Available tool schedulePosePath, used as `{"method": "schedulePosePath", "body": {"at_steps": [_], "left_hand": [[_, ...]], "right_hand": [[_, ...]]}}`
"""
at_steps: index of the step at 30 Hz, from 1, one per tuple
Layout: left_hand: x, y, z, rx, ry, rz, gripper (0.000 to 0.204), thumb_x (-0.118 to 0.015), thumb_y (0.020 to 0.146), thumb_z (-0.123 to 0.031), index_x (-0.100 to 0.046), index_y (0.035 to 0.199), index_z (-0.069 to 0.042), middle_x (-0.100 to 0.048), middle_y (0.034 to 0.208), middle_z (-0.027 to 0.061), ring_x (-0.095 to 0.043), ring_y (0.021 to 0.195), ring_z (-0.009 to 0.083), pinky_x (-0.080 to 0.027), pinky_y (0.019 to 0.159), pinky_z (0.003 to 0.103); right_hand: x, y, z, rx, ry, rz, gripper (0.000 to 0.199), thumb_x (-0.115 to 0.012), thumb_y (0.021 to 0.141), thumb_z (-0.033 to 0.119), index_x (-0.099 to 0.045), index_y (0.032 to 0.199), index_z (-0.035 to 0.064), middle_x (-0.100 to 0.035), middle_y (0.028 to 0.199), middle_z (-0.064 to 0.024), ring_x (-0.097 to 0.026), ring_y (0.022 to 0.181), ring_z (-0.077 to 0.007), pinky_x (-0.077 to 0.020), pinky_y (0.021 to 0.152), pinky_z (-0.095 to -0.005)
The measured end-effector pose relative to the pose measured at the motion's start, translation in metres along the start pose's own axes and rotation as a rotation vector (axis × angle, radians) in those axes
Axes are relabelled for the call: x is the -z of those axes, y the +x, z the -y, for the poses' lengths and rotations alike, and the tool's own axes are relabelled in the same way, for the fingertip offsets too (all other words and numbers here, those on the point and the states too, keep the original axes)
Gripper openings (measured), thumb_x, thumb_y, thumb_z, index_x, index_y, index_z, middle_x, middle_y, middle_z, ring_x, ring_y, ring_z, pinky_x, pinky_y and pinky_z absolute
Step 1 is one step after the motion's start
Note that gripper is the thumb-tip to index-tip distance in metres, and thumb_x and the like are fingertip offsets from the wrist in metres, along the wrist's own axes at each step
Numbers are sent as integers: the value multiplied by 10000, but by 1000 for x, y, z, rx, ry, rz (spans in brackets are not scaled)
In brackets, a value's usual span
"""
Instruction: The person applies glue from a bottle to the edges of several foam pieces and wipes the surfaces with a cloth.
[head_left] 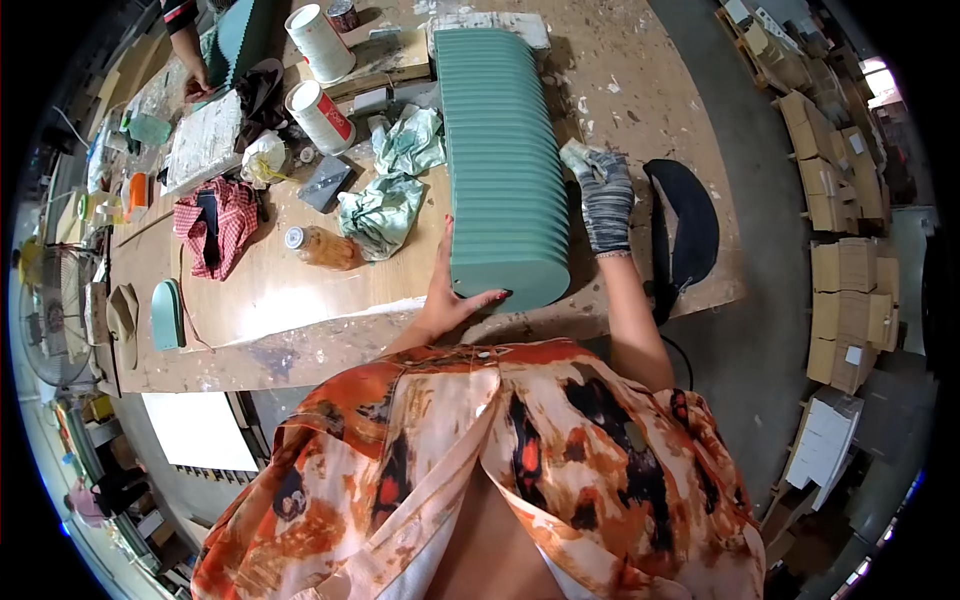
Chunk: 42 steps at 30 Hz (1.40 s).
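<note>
A long green ribbed piece (503, 160) with a smooth rounded near end lies on the worktable, pointing away from me. My left hand (450, 300), bare, grips its near left corner, the thumb across the end face and the fingers along the left side. To the right of the piece is my right hand (603, 195) in a grey striped knit glove, its fingers curled in. Something pale shows at the gloved fingertips; whether it is a rag or the glove itself is unclear. Crumpled green-stained cloths (385, 212) lie left of the piece.
Left on the worktable (260, 360) are a jar (322, 248), a dark grey block (327, 183), white cans (320, 117) and a red checked cloth (217, 227). A black waist pouch (688, 225) lies right. Another person's hand (198, 85) touches a green piece far left.
</note>
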<state>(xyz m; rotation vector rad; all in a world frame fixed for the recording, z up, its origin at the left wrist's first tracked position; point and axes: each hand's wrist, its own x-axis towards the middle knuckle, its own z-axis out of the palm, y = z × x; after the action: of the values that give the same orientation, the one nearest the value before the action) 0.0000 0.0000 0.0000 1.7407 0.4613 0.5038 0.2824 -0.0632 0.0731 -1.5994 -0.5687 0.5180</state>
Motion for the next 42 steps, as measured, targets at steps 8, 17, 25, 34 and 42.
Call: {"method": "schedulePosePath", "body": {"at_steps": [8,17,25,34,42], "left_hand": [[0,23,-3,-206,88,-49,1183,-889,720,-229,-91,1550,39,-159,1598,271,-211,1482,381,-223,1194,435],[5,32,1,-234,84,-88,1209,-878,740,-280,-40,1547,47,-143,1591,296,-178,1491,394,-201,1206,434],[8,31,10,-239,28,-73,1234,-883,735,-276,-15,1570,-8,-123,1616,253,-190,1496,358,-218,1202,421],[9,29,-1,-159,10,-62,1253,-886,717,-356,-33,1565,-5,-143,1595,296,-194,1487,405,-229,1201,431],[5,30,-3,-159,10,-84,1231,-897,704,-331,-78,1562,1,-156,1601,276,-211,1487,387,-236,1199,423]], "right_hand": [[-23,8,8,286,-122,3,125,-693,869,-28,-707,993,-32,-726,1003,-130,-675,893,-184,-541,888,-294],[0,24,-2,21,234,-137,301,-707,889,43,-669,1178,-32,-727,1075,-116,-687,916,-176,-540,873,-319],[-33,60,11,222,-321,-124,331,-735,870,83,-654,1159,-56,-713,1074,-140,-670,940,-180,-525,883,-307],[-79,69,8,405,-708,-165,239,-699,835,116,-708,1038,-11,-690,998,-198,-649,985,-344,-503,941,-405],[-153,69,14,721,-911,6,220,-659,840,202,-724,989,53,-676,987,-208,-613,1000,-372,-478,943,-439]]}}
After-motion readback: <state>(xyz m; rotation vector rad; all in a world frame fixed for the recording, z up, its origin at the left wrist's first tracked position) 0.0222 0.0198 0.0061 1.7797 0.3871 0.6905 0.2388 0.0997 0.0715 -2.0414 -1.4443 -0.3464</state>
